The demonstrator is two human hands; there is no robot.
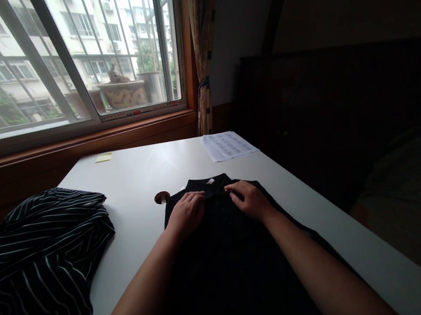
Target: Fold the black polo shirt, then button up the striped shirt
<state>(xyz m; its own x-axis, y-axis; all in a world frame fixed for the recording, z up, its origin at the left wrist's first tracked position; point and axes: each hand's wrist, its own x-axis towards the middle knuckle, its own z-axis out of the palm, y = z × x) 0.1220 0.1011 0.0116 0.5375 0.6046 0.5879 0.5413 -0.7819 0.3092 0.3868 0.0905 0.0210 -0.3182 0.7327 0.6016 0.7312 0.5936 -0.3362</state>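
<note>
A black collared shirt [233, 262] is spread on the white table with its collar at the far end. A small white label [210, 181] shows inside the neck. On the left side of the collar, my left hand [188, 213] has its fingers closed on the cloth. Opposite it, my right hand [248, 198] grips the collar's right side between thumb and fingers. A gap of dark cloth separates the two hands. Just left of the shirt's shoulder lies a small round brown object [161, 197], whose kind I cannot make out.
A black garment with white stripes [37, 264] is heaped along the left of the white table [143, 169]. Printed sheets [228, 145] lie at the back right, a yellow paper slip [103, 158] at the back left. Beyond stand a barred window [102, 119] and a curtain [204, 88].
</note>
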